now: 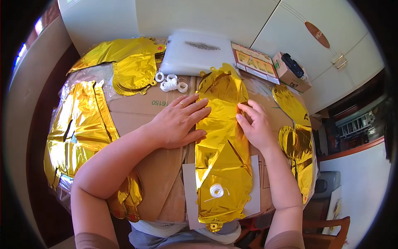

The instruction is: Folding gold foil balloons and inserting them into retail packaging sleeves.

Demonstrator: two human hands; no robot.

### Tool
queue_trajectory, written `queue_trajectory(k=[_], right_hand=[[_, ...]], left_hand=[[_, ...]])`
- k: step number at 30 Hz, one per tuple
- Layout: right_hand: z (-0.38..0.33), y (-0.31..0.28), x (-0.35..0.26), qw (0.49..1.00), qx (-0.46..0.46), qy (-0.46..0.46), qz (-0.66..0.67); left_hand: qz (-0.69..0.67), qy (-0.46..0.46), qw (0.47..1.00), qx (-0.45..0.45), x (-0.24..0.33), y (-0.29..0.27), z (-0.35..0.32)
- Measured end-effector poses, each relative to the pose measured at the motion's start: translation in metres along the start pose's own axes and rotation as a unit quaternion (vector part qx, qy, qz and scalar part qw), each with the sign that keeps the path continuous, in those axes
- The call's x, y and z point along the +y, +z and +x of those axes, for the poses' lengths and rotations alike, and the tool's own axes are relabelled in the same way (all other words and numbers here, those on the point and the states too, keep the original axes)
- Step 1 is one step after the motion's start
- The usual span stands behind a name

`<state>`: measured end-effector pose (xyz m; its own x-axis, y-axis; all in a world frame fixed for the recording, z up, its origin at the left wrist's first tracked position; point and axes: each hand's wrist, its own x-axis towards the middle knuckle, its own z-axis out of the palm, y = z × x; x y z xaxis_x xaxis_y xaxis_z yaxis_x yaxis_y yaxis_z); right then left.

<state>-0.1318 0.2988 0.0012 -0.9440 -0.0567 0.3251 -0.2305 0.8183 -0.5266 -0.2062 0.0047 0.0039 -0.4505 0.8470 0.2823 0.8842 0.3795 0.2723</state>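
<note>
A flat gold foil balloon (pixel 222 162) lies lengthwise in front of me, partly folded, with tabs at its near end. My left hand (pixel 176 120) rests flat across its left edge, fingers spread and pointing right. At the opposite edge my right hand (pixel 257 126) is curled, its thumb and forefinger pinching the foil. A small coil of white string (pixel 216 190) sits on the balloon's near part, one loose end trailing. Beneath that part shows a white sheet (pixel 256 182).
Brown cardboard (pixel 141 166) covers the table. More gold foil balloons lie at the far left (pixel 134 68), left (pixel 78 128) and right (pixel 298 145). Behind are white string coils (pixel 170 83), a stack of clear plastic bags (pixel 197 54), a printed packet (pixel 255 62) and a small box (pixel 292 72).
</note>
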Motion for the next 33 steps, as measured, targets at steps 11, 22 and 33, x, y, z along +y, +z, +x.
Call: queue_trajectory(k=[11,22,33], right_hand=[[-0.0034,0.0068,0.0014,0.999,0.013,-0.009,-0.04],[0.0003,0.006,0.0025,0.997,0.081,0.003,0.012],[0.0005,0.0083,0.0022,0.991,0.07,-0.114,-0.025]], left_hand=[[-0.014,0.006,0.999,0.036,-0.0004,0.003,-0.0004],[0.019,0.002,0.999,0.027,0.0011,0.0007,0.0],[0.001,0.01,0.998,0.061,0.0012,0.0036,-0.0006]])
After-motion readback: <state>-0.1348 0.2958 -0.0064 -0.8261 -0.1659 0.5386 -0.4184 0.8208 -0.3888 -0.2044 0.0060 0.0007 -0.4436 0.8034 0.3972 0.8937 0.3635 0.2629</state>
